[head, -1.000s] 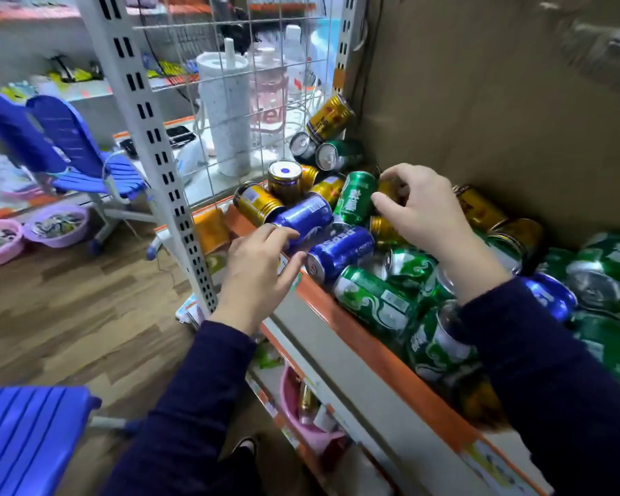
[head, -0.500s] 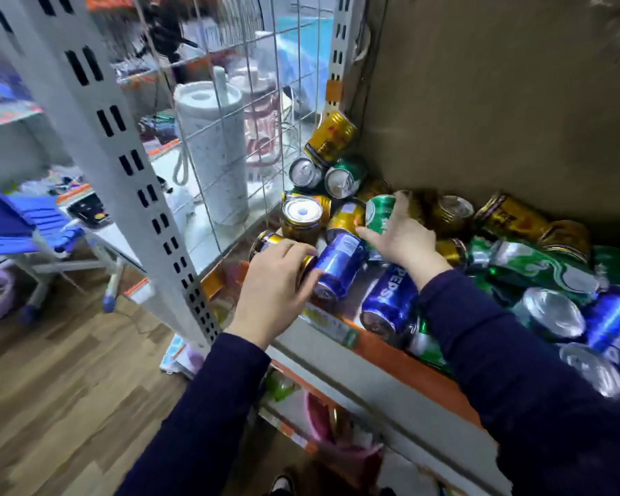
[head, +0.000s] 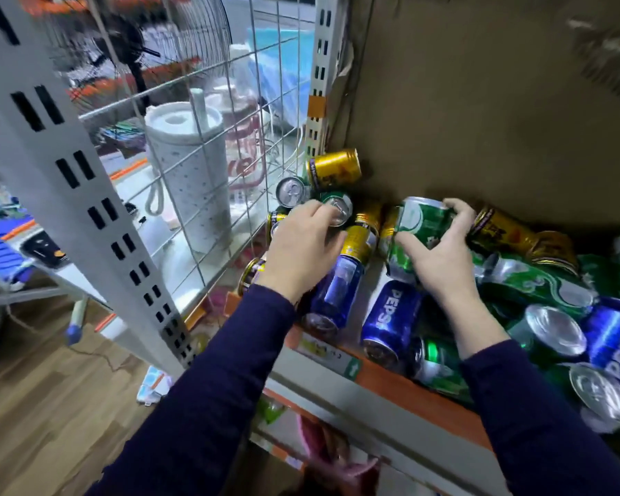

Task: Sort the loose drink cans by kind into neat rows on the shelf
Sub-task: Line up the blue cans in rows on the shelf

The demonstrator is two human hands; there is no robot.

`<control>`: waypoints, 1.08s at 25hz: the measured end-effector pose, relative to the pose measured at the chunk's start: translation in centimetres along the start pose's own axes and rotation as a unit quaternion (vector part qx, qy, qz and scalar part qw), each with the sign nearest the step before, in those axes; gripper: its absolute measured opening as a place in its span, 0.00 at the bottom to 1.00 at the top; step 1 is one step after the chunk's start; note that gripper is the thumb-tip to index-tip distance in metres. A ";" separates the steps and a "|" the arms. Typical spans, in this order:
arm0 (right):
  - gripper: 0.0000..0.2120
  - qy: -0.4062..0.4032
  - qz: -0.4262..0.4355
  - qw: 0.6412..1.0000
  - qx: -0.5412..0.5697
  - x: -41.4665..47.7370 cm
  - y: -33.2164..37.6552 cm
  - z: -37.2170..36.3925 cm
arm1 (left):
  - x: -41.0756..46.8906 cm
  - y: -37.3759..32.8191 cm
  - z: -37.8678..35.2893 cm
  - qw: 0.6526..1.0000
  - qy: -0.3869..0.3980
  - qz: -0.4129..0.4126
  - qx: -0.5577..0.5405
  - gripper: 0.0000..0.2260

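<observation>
Loose gold, green and blue cans lie jumbled on the shelf (head: 414, 391) with the orange front lip. My right hand (head: 441, 259) grips a green can (head: 421, 220), thumb on its near side and fingers over its far end. My left hand (head: 299, 245) lies with curled fingers over an upright gold can (head: 273, 220) at the shelf's left end. Its fingertips reach the silver lid of a green can (head: 340, 209), and the palm hides any grip. Blue Pepsi cans (head: 391, 316) lie near the lip. A gold can (head: 333, 168) is propped in the back corner.
A wire grid panel (head: 230, 112) closes the shelf's left side, with a white straw tumbler (head: 187, 180) behind it. A perforated white upright (head: 86, 209) stands in front left. A cardboard wall (head: 480, 102) backs the shelf. More cans (head: 552, 331) pile up to the right.
My right hand has closed round the green can and raised its end. My left hand has left the lying gold can at the lip and moved back over the upright gold can.
</observation>
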State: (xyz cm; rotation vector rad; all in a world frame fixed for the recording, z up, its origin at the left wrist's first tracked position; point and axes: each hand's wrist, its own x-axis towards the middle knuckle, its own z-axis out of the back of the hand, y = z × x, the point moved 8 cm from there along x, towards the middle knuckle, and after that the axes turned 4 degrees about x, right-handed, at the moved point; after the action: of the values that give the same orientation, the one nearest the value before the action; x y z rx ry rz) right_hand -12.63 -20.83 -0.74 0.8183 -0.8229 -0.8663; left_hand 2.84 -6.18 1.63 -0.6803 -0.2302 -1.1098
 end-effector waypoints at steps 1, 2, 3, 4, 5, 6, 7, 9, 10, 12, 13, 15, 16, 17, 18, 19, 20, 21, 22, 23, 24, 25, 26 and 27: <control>0.32 -0.002 -0.002 1.000 0.008 -0.1 -0.1 0.4 | 1.6 0.0 -0.6 1.000 0.011 0.005 0.012 0.13; 0.32 -0.003 -0.002 1.000 0.006 -0.2 -0.2 0.7 | 3.1 0.1 -1.2 1.000 0.014 0.006 0.025 0.14; 0.32 -0.003 -0.004 1.000 -0.004 -0.2 -0.4 1.0 | 4.6 0.1 -1.6 0.999 0.011 0.004 0.035 0.15; 0.33 -0.005 -0.010 1.000 -0.019 -0.1 -0.7 1.2 | 5.9 0.1 -1.9 0.999 0.007 0.002 0.042 0.15; 0.34 -0.006 -0.019 0.999 -0.031 -0.1 -1.0 1.4 | 7.1 0.3 -2.2 0.999 0.005 0.001 0.050 0.15; 0.35 -0.005 -0.029 0.999 -0.040 0.0 -1.3 1.4 | 8.2 0.6 -2.6 0.998 0.008 0.000 0.060 0.16; 0.35 -0.004 -0.038 0.998 -0.044 0.2 -1.7 1.5 | 9.2 1.0 -3.2 0.997 0.017 -0.002 0.072 0.18; 0.36 -0.003 -0.047 0.998 -0.040 0.3 -2.3 1.6 | 10.8 2.0 -4.5 0.994 0.054 -0.003 0.090 0.25; 0.36 -0.003 -0.050 0.998 -0.034 0.4 -2.6 1.7 | 11.4 2.5 -5.1 0.992 0.073 0.001 0.100 0.29; 0.33 -0.009 -0.057 0.998 -0.016 0.4 -3.1 1.8 | 12.4 3.3 -6.0 0.985 0.090 0.009 0.146 0.34; 0.32 -0.013 -0.061 0.998 -0.007 0.5 -3.3 1.9 | 12.7 3.6 -6.2 0.981 0.088 0.012 0.172 0.36; 0.31 -0.018 -0.062 0.998 0.004 0.4 -3.6 2.0 | 13.3 3.8 -5.9 0.977 0.066 0.026 0.199 0.34; 0.31 -0.018 -0.062 0.998 0.006 0.4 -3.6 2.1 | 13.5 3.8 -5.6 0.977 0.051 0.034 0.202 0.31; 0.32 -0.019 -0.060 0.998 0.008 0.3 -3.5 2.2 | 13.6 3.8 -5.3 0.978 0.040 0.042 0.200 0.29; 0.32 -0.020 -0.059 0.998 0.012 0.2 -3.3 2.3 | 13.7 3.8 -5.2 0.979 0.035 0.049 0.196 0.27; 0.33 -0.024 -0.058 0.998 0.017 0.1 -3.2 2.5 | 13.6 3.9 -5.0 0.980 0.033 0.057 0.187 0.26; 0.34 -0.029 -0.055 0.998 0.020 0.0 -2.9 2.8 | 13.4 3.9 -4.7 0.982 0.029 0.066 0.172 0.26; 0.34 -0.037 -0.053 0.998 0.021 -0.1 -2.7 3.2 | 13.1 3.9 -4.3 0.986 0.021 0.074 0.148 0.27; 0.34 -0.045 -0.052 0.997 0.023 -0.1 -2.4 3.6 | 12.7 3.9 -3.7 0.990 0.008 0.080 0.113 0.28; 0.33 -0.051 -0.050 0.997 0.027 -0.2 -2.1 3.9 | 12.3 3.6 -3.1 0.994 -0.007 0.081 0.067 0.28; 0.32 -0.057 -0.049 0.997 0.036 -0.4 -1.7 4.3 | 11.8 3.1 -2.5 0.997 -0.021 0.077 0.012 0.27; 0.30 -0.065 -0.047 0.996 0.048 -0.6 -1.4 4.7 | 11.2 2.4 -2.0 0.996 -0.032 0.072 -0.043 0.26; 0.29 -0.073 -0.046 0.994 0.059 -0.9 -1.2 5.2 | 10.4 1.6 -1.5 0.993 -0.037 0.068 -0.093 0.25; 0.29 -0.082 -0.044 0.993 0.071 -1.1 -1.1 5.8 | 9.6 0.6 -1.1 0.988 -0.039 0.062 -0.133 0.24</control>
State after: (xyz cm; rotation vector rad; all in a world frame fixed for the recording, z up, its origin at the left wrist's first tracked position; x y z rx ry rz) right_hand -18.39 -21.79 0.54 0.9219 -1.0075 -0.9719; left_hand 7.44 -13.86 5.28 -0.9634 -0.1044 -1.0044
